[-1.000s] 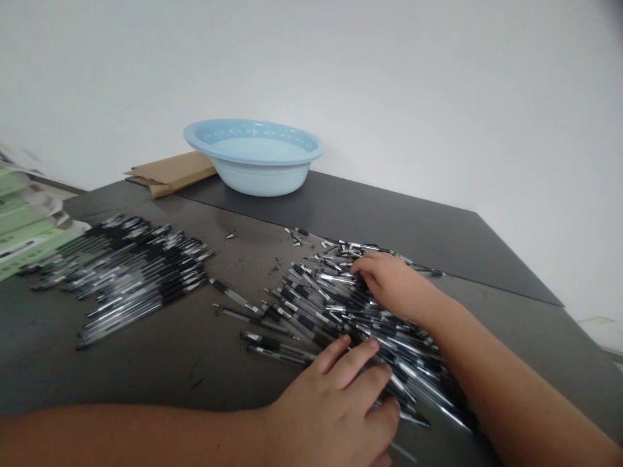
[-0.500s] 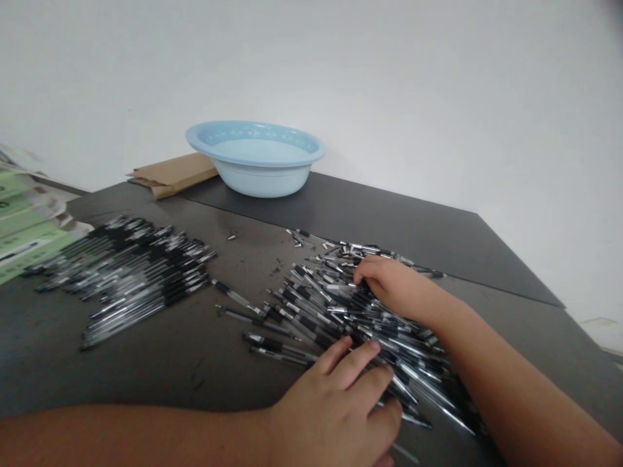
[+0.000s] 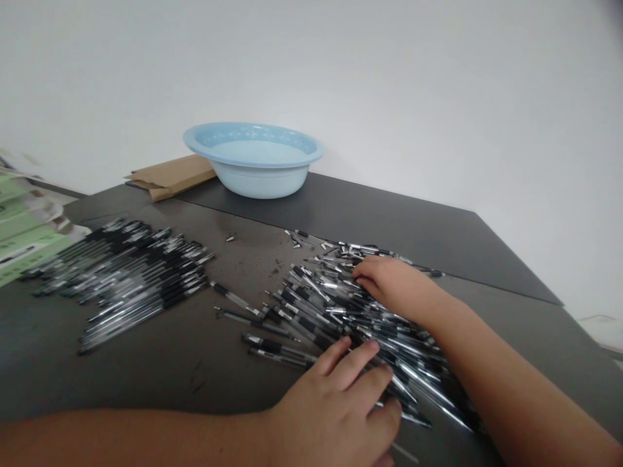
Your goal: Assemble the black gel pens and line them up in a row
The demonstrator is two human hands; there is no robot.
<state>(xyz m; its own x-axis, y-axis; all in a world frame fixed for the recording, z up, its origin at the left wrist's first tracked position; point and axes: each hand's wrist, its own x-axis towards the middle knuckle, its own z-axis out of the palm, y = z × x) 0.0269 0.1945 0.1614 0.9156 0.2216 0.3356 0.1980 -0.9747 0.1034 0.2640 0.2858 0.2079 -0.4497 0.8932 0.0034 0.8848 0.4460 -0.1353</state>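
Observation:
A loose heap of clear-barrelled pens with black grips (image 3: 302, 301) lies in front of me, pointing several ways. My left hand (image 3: 338, 408) rests at the near side of this heap, palm down with its fingers spread, and touches the pens. At the far right part of the heap is my right hand (image 3: 392, 285), its fingers curled down among the pens. What those fingers hold, if anything, is hidden. Small loose pen parts (image 3: 298, 242) lie scattered at the heap's far edge.
To the left lies a second, neatly aligned group of pens (image 3: 141, 272), beside green printed packaging (image 3: 29, 237). A light blue basin (image 3: 260, 178) and a brown paper bag (image 3: 170, 176) stand at the back of the dark table (image 3: 389, 211), near the white wall.
My right hand has shifted very slightly within the heap, and its fingers stay curled. My left hand keeps its place. The view has tilted a little.

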